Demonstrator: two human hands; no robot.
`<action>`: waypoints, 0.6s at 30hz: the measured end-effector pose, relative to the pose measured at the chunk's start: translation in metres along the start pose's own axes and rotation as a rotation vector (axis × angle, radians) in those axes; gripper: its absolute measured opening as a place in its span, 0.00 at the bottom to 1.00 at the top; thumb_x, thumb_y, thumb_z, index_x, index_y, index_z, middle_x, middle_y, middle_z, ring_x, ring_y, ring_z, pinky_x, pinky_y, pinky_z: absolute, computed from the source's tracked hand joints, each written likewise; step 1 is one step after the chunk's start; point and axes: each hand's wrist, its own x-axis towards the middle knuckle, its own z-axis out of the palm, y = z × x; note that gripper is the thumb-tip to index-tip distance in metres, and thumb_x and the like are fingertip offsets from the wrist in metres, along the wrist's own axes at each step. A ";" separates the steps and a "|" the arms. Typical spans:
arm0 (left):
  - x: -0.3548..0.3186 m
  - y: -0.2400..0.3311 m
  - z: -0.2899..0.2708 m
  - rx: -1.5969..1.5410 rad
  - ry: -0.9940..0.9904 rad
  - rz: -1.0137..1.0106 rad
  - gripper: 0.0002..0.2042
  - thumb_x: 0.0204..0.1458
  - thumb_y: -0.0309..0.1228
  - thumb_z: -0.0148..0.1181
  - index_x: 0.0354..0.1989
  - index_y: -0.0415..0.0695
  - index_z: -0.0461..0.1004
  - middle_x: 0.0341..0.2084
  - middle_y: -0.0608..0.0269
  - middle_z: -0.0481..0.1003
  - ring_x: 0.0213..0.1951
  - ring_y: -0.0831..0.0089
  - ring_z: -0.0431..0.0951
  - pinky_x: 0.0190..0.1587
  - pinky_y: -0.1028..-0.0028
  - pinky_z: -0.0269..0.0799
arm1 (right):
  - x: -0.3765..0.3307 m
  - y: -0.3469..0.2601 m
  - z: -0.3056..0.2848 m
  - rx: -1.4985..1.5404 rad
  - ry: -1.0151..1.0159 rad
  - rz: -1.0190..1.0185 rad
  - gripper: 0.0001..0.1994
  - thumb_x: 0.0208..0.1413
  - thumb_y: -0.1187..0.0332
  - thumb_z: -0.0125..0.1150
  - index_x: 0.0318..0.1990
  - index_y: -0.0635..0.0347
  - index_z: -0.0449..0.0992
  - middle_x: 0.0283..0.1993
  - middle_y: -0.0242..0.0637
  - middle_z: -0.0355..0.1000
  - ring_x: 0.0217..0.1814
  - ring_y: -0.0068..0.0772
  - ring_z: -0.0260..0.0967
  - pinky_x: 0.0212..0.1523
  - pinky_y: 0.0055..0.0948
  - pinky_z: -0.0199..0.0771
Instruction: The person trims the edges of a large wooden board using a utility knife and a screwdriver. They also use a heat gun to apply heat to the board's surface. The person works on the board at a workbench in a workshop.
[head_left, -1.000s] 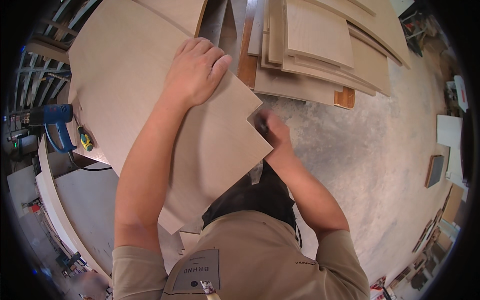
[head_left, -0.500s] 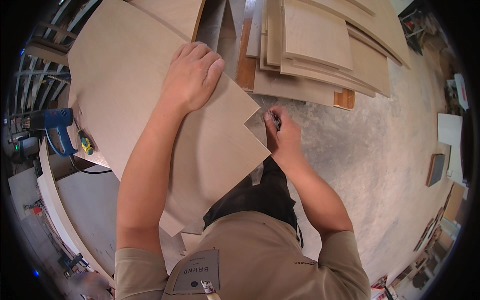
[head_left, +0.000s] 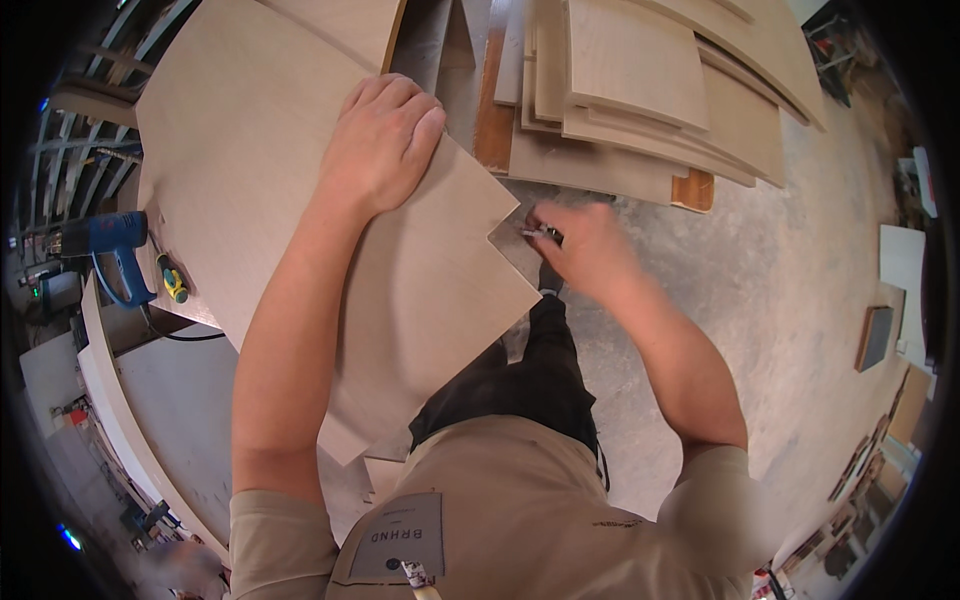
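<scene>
A pale plywood board point(head_left: 440, 270) with a square notch cut into its right corner lies tilted in front of me. My left hand point(head_left: 385, 145) lies over its far edge, the fingers bent down round that edge. Just right of the notch, my right hand point(head_left: 590, 250) is closed on a small dark and silver metal tool point(head_left: 543, 233). Motion blurs this hand, and the tool's kind is hard to make out. Its silver end points left toward the notch, apart from the wood as far as I can see.
Stacked plywood panels point(head_left: 640, 70) stand at the far right. On the left lie a blue heat gun point(head_left: 122, 258) with a black cord and a yellow-and-black handled tool point(head_left: 172, 279). A dark-faced block point(head_left: 874, 337) stands on the floor at the right.
My right hand has lifted away from the board's right corner and turned, its elbow swinging outward to the right. The left hand and the board have hardly moved.
</scene>
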 end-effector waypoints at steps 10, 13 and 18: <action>0.000 -0.001 0.003 0.014 0.030 -0.002 0.16 0.64 0.35 0.44 0.40 0.39 0.79 0.44 0.53 0.77 0.55 0.53 0.72 0.64 0.57 0.63 | 0.014 0.010 -0.029 -0.264 -0.235 -0.177 0.07 0.49 0.67 0.68 0.36 0.51 0.77 0.25 0.40 0.78 0.31 0.49 0.79 0.34 0.48 0.78; 0.000 0.000 0.005 -0.001 0.093 0.015 0.16 0.62 0.35 0.45 0.37 0.40 0.79 0.40 0.54 0.78 0.52 0.53 0.73 0.63 0.56 0.64 | 0.016 0.011 -0.037 -0.287 -0.168 -0.286 0.10 0.45 0.72 0.71 0.35 0.49 0.77 0.31 0.34 0.80 0.34 0.44 0.78 0.31 0.43 0.76; -0.002 -0.002 0.007 -0.002 0.106 0.014 0.15 0.61 0.34 0.46 0.37 0.40 0.79 0.40 0.53 0.78 0.53 0.52 0.73 0.62 0.56 0.65 | 0.015 -0.001 -0.022 -0.330 -0.127 -0.185 0.06 0.48 0.72 0.64 0.34 0.50 0.76 0.27 0.35 0.78 0.32 0.46 0.79 0.32 0.45 0.78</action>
